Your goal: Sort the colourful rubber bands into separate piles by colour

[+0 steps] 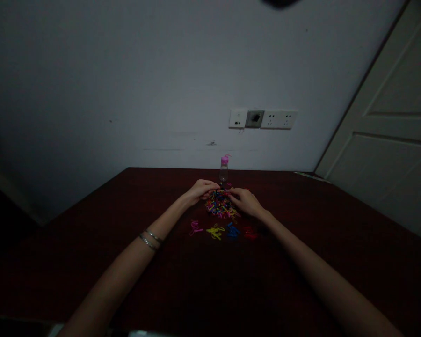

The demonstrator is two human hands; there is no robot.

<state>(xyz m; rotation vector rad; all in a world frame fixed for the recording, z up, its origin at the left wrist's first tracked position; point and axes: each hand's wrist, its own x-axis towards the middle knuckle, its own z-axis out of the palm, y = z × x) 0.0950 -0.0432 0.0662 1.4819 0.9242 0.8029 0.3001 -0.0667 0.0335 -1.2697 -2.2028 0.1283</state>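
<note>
A heap of small multicoloured rubber bands (220,206) lies on the dark red table. My left hand (201,189) is at the heap's upper left edge, thumb and fingers pressed together; what they pinch is too small to make out. From the right, my right hand (245,201) reaches into the heap's upper right side with thumb and fingertips closed, their contents also unclear. Nearer to me lie four-colour groups in a row: pink bands (195,227), yellow bands (216,231), blue bands (233,230) and dim red bands (250,232).
Behind the heap stands a small clear bottle (223,172) with a pink cap. The table (154,281) meets a pale wall (175,84) with sockets (278,120) at the back. A white panelled door (389,126) is on the right.
</note>
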